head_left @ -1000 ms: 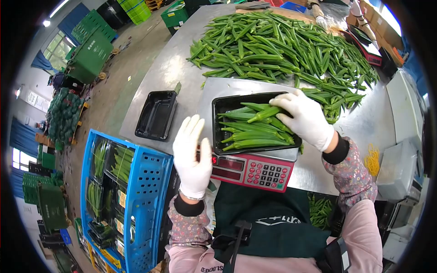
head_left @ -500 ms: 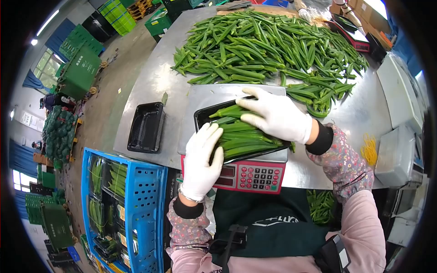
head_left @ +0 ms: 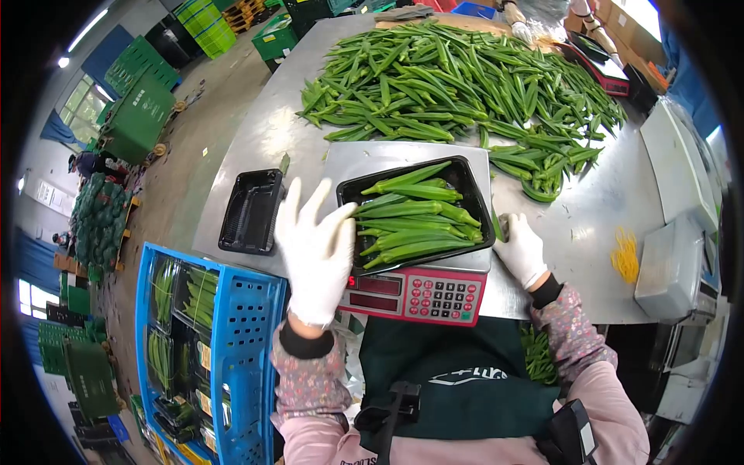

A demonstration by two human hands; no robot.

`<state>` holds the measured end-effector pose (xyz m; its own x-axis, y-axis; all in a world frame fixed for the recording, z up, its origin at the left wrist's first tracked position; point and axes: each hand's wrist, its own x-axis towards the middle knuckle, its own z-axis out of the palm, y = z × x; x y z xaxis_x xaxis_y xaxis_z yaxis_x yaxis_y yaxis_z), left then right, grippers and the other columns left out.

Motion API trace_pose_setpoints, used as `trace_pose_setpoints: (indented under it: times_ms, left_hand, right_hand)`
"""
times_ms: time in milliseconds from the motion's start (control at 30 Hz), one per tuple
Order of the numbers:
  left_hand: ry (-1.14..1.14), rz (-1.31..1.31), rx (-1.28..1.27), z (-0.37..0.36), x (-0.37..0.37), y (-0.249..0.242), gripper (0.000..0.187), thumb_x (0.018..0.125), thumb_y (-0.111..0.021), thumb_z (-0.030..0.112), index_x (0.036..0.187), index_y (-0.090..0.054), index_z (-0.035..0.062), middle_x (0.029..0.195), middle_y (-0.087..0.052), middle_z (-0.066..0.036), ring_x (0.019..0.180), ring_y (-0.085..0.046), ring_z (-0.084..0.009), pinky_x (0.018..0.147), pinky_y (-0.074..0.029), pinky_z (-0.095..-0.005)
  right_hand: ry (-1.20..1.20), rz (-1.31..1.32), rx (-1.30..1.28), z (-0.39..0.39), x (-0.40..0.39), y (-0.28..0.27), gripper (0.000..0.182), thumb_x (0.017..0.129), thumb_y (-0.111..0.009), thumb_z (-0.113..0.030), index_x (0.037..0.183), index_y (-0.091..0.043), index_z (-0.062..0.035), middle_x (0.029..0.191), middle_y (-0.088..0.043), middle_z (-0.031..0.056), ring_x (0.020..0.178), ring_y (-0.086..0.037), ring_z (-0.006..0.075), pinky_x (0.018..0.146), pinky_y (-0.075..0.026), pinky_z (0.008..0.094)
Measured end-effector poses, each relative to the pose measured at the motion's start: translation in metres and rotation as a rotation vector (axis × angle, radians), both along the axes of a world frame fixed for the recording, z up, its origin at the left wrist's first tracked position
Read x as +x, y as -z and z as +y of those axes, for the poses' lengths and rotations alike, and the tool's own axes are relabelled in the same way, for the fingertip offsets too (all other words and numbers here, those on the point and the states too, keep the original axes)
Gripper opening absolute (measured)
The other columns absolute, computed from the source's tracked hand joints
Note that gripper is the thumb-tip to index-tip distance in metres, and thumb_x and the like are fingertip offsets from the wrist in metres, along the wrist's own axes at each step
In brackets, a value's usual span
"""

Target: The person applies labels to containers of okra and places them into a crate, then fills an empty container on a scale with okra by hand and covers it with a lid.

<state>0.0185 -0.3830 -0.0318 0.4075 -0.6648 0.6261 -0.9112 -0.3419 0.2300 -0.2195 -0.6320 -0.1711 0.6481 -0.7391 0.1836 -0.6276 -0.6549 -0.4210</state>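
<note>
A black plastic tray (head_left: 467, 174) sits slightly tilted sideways on the platform of a red and grey weighing scale (head_left: 442, 298). Several green okra pods (head_left: 418, 209) lie lengthwise in it. My left hand (head_left: 314, 240), in a white glove, is raised at the tray's left end with its fingers spread and nothing in them. Beyond the tray's right end, my gloved right hand (head_left: 521, 249) has its fingers closed on a single okra pod (head_left: 497, 225), partly hidden by the fingers. Left of the scale stands another black tray (head_left: 250, 213) with no okra in it.
A large okra heap (head_left: 442, 77) covers the far part of the metal table (head_left: 240, 163). Yellow rubber bands (head_left: 625, 256) lie at right near a clear plastic box (head_left: 668, 267). At lower left stands a blue crate (head_left: 248, 341) of packed trays. Another person's gloved hand (head_left: 521, 31) shows at the far edge.
Both hands have come off the okra in the tray. The left moved left and opened; the right moved right and down and closed on a pod beside the tray.
</note>
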Motion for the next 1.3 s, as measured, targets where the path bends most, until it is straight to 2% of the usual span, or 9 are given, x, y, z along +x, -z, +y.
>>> trace_pose_setpoints:
  times_ms: [100, 200, 333, 433, 667, 833, 1000, 1167, 1300]
  left_hand:
    - [0.039, -0.133, 0.159, -0.028, 0.022, 0.015, 0.02, 0.085, -0.069, 0.025, 0.095, -0.076, 0.0094, 0.143, -0.051, -0.018, 0.143, -0.028, -0.0467, 0.115, -0.016, -0.0655]
    - [0.075, -0.126, 0.297, -0.039, 0.035, 0.024, 0.016, 0.085, -0.068, 0.025, 0.086, -0.074, 0.0103, 0.139, -0.053, -0.019, 0.142, -0.029, -0.046, 0.115, -0.014, -0.068]
    - [0.052, -0.04, 0.291, -0.037, 0.04, 0.029, 0.012, 0.083, -0.072, 0.026, 0.085, -0.074, 0.0146, 0.137, -0.057, -0.012, 0.143, -0.032, -0.0406, 0.116, -0.011, -0.0667]
    - [0.059, -0.051, 0.206, -0.034, 0.033, 0.025, 0.01, 0.082, -0.074, 0.023, 0.084, -0.072, 0.014, 0.135, -0.059, -0.008, 0.142, -0.034, -0.0384, 0.116, -0.011, -0.0661]
    - [0.031, -0.086, 0.027, -0.009, 0.017, -0.01, 0.013, 0.078, -0.078, 0.014, 0.091, -0.075, 0.0131, 0.134, -0.062, -0.005, 0.141, -0.04, -0.0332, 0.119, -0.016, -0.0542]
    - [-0.02, 0.093, -0.107, 0.025, 0.012, -0.011, 0.013, 0.081, -0.076, 0.008, 0.094, -0.076, 0.0092, 0.131, -0.066, -0.008, 0.14, -0.042, -0.032, 0.118, -0.023, -0.0489]
    - [-0.028, 0.26, -0.276, 0.043, -0.002, -0.002, 0.02, 0.081, -0.073, -0.003, 0.099, -0.076, 0.0035, 0.131, -0.065, -0.013, 0.139, -0.043, -0.0323, 0.115, -0.032, -0.0426]
    - [0.032, 0.314, -0.34, 0.055, -0.031, 0.002, 0.022, 0.079, -0.072, -0.002, 0.1, -0.077, 0.0044, 0.13, -0.065, -0.015, 0.137, -0.045, -0.0338, 0.114, -0.034, -0.044]
    - [0.213, 0.382, -0.232, 0.042, -0.074, 0.016, 0.025, 0.074, -0.079, 0.007, 0.099, -0.079, 0.0094, 0.129, -0.066, -0.011, 0.136, -0.047, -0.0338, 0.114, -0.033, -0.0459]
  right_hand:
    - [0.01, -0.084, -0.009, -0.001, -0.001, 0.004, 0.031, 0.086, -0.07, -0.027, 0.108, -0.062, -0.0066, 0.098, -0.063, 0.0136, 0.084, -0.065, 0.0343, 0.074, -0.053, 0.0405]
    - [0.03, -0.156, 0.04, -0.005, -0.008, 0.005, 0.023, 0.088, -0.068, -0.022, 0.104, -0.064, -0.0055, 0.093, -0.063, 0.014, 0.08, -0.065, 0.0338, 0.071, -0.053, 0.0399]
    - [-0.028, -0.375, 0.172, -0.015, -0.027, 0.015, 0.021, 0.097, -0.06, -0.016, 0.112, -0.063, -0.0018, 0.082, -0.063, 0.0135, 0.07, -0.061, 0.0219, 0.067, -0.05, 0.034]
    - [0.133, -0.541, 0.615, -0.019, -0.036, 0.013, 0.024, 0.103, -0.051, -0.015, 0.116, -0.062, 0.0024, 0.08, -0.059, 0.0034, 0.068, -0.054, 0.0096, 0.063, -0.046, 0.0257]
    - [0.08, -0.789, 0.408, -0.022, -0.026, -0.031, 0.03, 0.106, -0.047, -0.017, 0.126, -0.06, 0.0017, 0.093, -0.06, 0.0014, 0.078, -0.053, 0.0077, 0.072, -0.045, 0.0235]
    - [-0.27, -0.756, 0.048, 0.008, 0.013, -0.1, 0.028, 0.097, -0.053, -0.001, 0.123, -0.063, 0.001, 0.099, -0.062, 0.0092, 0.093, -0.059, 0.0206, 0.083, -0.047, 0.0297]
    - [-0.645, -0.499, -0.185, 0.036, 0.061, -0.143, 0.034, 0.086, -0.064, -0.002, 0.12, -0.065, -0.0052, 0.102, -0.063, 0.0113, 0.097, -0.058, 0.0302, 0.087, -0.047, 0.0368]
    - [-0.516, -0.675, -0.158, 0.06, 0.067, -0.15, 0.044, 0.081, -0.068, -0.002, 0.125, -0.063, -0.0032, 0.116, -0.063, 0.0137, 0.11, -0.056, 0.0305, 0.097, -0.044, 0.0394]
    - [-0.712, -0.377, -0.338, 0.08, 0.023, -0.173, 0.072, 0.072, -0.078, -0.027, 0.135, -0.055, -0.0017, 0.133, -0.055, 0.0162, 0.12, -0.052, 0.0361, 0.106, -0.039, 0.0495]
